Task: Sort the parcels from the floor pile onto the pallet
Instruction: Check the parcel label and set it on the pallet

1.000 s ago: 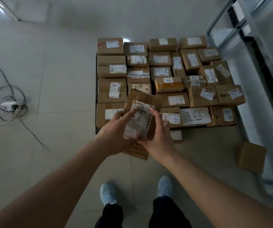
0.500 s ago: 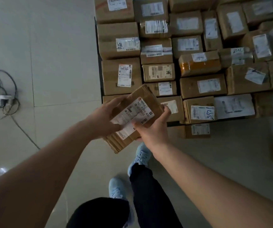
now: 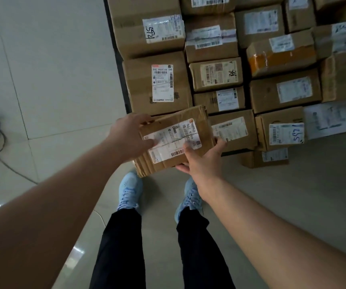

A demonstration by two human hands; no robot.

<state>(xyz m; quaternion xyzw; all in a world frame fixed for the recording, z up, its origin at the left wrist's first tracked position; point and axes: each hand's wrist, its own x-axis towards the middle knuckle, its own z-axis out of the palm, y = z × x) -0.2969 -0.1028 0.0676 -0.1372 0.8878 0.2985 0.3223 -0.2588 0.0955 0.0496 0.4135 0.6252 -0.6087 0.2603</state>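
Head view looks straight down on a flat brown cardboard parcel with a white shipping label, held level between both hands above the near edge of the pallet load. The left hand grips its left end, thumb lying across the label and fingers curled over the far corner. The right hand grips the near right corner, thumb on the label and fingers underneath. The parcel's long axis runs from near-left to far-right, tilted slightly against the rows of brown cardboard boxes with white labels packed on the pallet ahead. Its far edge overlaps the front row, just beside the small box with a slanted label. Both hands are about equally near; the load lies directly forward of them. Whether a free slot sits beneath the parcel is hidden by the parcel itself. Setting it down likely calls for squaring that axis to the rows first.
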